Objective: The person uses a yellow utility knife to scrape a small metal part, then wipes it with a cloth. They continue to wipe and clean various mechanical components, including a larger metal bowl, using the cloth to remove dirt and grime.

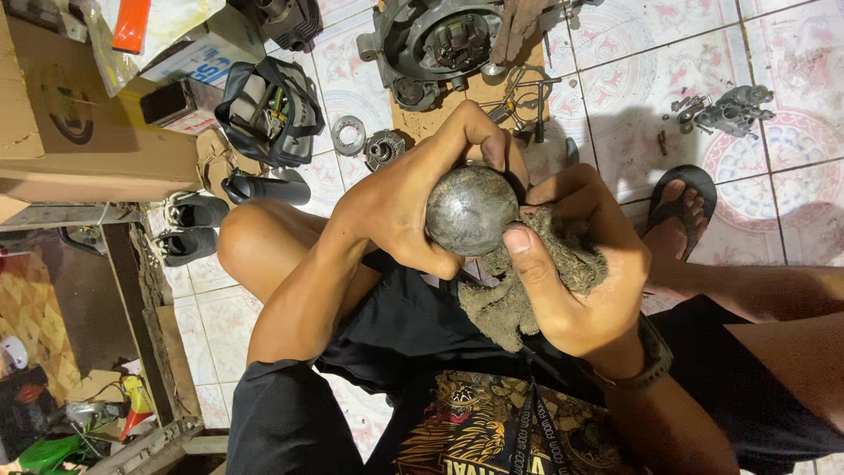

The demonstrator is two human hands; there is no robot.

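Left hand: wrapping fingers tight around round grey metal dome, keeping it steady.
Right hand: pinching dirty brown rag closed, pressing thumb against dome for rubbing.

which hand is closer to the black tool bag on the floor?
Left. The left hand, gripping the round metal part, sits just right of and below the black tool bag. The right hand, holding the dirty rag, is farther off, beyond the part.

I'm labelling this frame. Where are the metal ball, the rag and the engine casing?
metal ball [471,209], head view, middle of its rounded face.
rag [503,303], head view, hanging lower part.
engine casing [437,40], head view, round opening.
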